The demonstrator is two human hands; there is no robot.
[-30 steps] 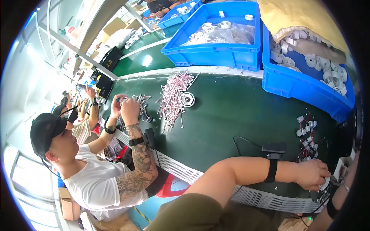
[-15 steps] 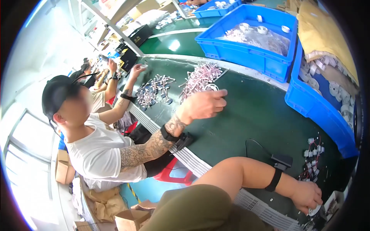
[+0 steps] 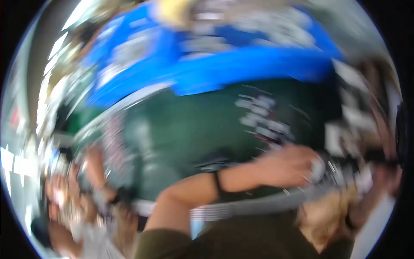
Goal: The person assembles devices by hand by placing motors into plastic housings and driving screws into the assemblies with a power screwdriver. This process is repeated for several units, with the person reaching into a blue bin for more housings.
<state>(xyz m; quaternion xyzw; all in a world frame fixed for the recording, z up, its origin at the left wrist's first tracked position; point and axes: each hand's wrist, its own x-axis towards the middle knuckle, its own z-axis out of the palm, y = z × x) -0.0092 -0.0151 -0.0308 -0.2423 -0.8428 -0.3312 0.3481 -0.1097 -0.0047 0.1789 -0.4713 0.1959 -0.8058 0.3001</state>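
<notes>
My left hand (image 3: 290, 166), black band at its wrist, reaches over the green table with fingers curled. A white round plastic part (image 3: 317, 169) sits at its fingertips and seems to be held; blur hides the exact grip. Beyond the hand lie several small white-and-silver parts with red wires (image 3: 264, 116). At the far right, a smeared hand (image 3: 389, 177) on an arm rising beside my olive clothing appears to be my right hand; its fingers cannot be made out. Small dark and metallic pieces (image 3: 338, 170) lie just right of the white part.
Large blue bins (image 3: 258, 64) of white parts line the far side of the green table (image 3: 185, 125). Pinkish parts (image 3: 115, 138) are heaped at left, near co-workers' arms (image 3: 97, 166). A dark device (image 3: 215, 164) lies behind my forearm. A tan object (image 3: 323, 216) stands at lower right.
My view has swung to the right, so bins, table and co-workers have shifted left and blurred. My left hand stays at the white round part. The smeared hand at far right has come into view.
</notes>
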